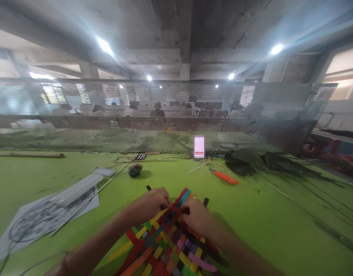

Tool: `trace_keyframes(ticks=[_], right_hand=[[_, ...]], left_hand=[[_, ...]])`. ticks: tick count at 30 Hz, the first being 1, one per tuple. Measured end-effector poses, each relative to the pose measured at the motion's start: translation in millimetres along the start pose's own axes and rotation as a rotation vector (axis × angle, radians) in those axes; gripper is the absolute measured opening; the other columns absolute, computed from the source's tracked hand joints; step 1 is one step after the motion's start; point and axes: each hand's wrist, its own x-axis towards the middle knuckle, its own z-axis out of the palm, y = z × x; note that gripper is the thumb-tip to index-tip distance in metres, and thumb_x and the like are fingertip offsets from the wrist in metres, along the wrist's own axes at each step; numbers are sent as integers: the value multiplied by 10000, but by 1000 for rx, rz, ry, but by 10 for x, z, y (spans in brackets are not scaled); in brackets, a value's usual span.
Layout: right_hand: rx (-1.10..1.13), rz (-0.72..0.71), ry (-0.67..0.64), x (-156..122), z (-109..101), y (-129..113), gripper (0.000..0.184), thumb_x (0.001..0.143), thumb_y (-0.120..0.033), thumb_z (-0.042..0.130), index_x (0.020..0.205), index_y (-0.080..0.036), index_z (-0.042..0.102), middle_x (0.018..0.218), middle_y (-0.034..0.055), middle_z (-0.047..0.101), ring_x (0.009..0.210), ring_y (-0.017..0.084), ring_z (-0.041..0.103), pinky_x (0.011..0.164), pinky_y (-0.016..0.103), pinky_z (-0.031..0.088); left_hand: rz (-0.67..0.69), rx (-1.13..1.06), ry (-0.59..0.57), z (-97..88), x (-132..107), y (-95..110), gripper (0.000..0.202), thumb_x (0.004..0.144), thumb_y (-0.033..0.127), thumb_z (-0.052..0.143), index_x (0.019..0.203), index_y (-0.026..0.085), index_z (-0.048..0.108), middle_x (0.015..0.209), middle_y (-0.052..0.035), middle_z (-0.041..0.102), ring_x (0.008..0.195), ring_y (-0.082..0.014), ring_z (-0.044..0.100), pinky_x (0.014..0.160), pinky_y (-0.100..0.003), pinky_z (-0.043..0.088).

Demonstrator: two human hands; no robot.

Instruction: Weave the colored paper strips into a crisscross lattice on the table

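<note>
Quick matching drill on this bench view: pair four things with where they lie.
Things:
1. woven mat
2. orange-handled tool
3. printed sheet
4. pink card

Places:
A. standing against the mesh screen
B. far left on the green table
C. under both hands
D. right of centre, beyond the hands

Pairs: 1-C, 2-D, 3-B, 4-A

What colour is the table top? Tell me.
Bright green table, seen in the head view.
</note>
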Motion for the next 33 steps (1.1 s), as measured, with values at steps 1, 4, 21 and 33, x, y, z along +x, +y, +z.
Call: trace_keyframes(ticks=[1, 4, 21, 33], right_hand=[[-2, -5, -6, -1, -5, -1, 198, 743, -13, 609, 703, -160, 735, 757, 31, 716, 710, 148, 576, 675, 258, 399], [-9, -16, -21, -1, -16, -1, 224, 749, -14, 605, 741, -169, 767, 780, 38, 744, 733, 164, 608, 707, 270, 426], [-24, -71, -36, -3, -116, -43, 190, 813, -48, 638, 841, -165, 784, 867, 60, 773, 765, 177, 651, 737, 281, 469], [95, -225, 257, 38, -692, 70, 219, 925, -197, 630, 1057, -168, 803, 885, 55, 752, 753, 169, 639, 733, 309, 524]], left_hand=[[4, 3, -2, -7, -8, 7, 391, 859, 4, 524, 968, 226, 827, 1056, -60, 778, 1072, -209, 668, 993, -351, 506], [33, 10, 6, -45, -35, 28, 386, 897, 23, 527, 1038, 227, 822, 1072, -67, 789, 1093, -220, 660, 1020, -363, 500], [116, 2, 226, -40, -42, -91, 234, 997, 182, 552, 1050, 187, 780, 1063, -102, 777, 1073, -229, 681, 995, -373, 534], [69, 72, 435, -117, -58, -253, 202, 983, 173, 580, 1021, 203, 776, 1070, -61, 805, 1043, -215, 723, 970, -362, 541]])
